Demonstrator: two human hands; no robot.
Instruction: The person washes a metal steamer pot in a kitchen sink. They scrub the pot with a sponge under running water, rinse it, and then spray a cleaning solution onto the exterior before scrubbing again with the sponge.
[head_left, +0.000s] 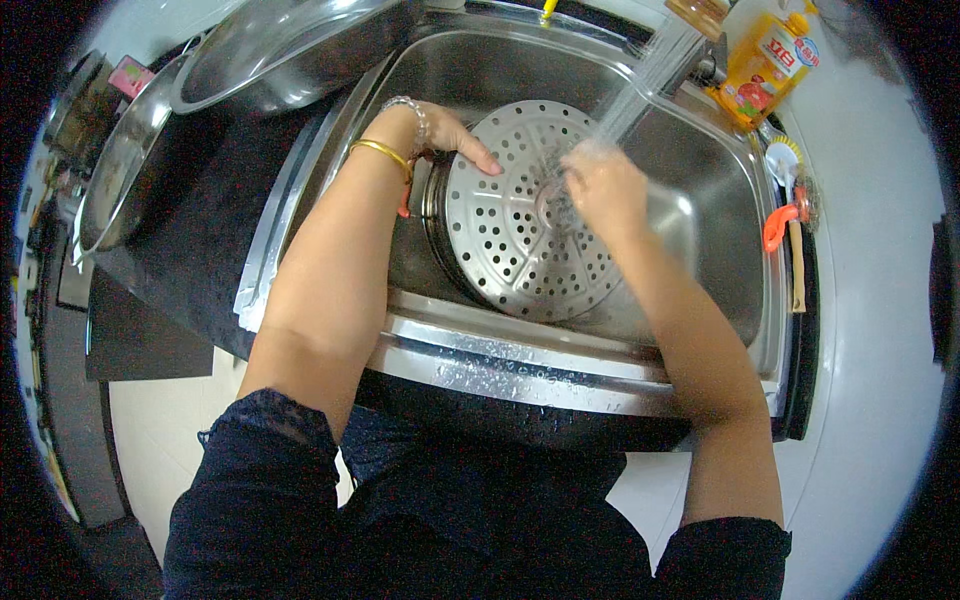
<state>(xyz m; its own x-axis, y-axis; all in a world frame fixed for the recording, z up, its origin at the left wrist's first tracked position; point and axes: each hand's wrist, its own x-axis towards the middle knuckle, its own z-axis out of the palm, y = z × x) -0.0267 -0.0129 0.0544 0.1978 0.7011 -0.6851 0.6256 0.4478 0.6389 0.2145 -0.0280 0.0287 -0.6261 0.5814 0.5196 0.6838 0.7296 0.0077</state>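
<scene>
A round perforated stainless-steel steamer plate (491, 217) lies in the sink (697, 277). Dark, stacked-looking rims of round cookware (439, 232) show under its left side, next to a small red part (405, 201). My left hand (448, 139) grips the upper-left edge of the plate, thumb on top and the other fingers mostly hidden. Water streams from the faucet (697, 19) onto my right hand (609, 187) and the plate. The right hand's fingers are curled against the plate near its centre; whether they hold something is hidden by blur and spray.
Large metal basins (300, 60) stand at the upper left. Right of the faucet is an orange dish soap bottle (765, 71). A white round-headed brush (784, 161) and an orange-handled tool (780, 225) lie along the right rim. Water drops wet the front ledge (517, 375).
</scene>
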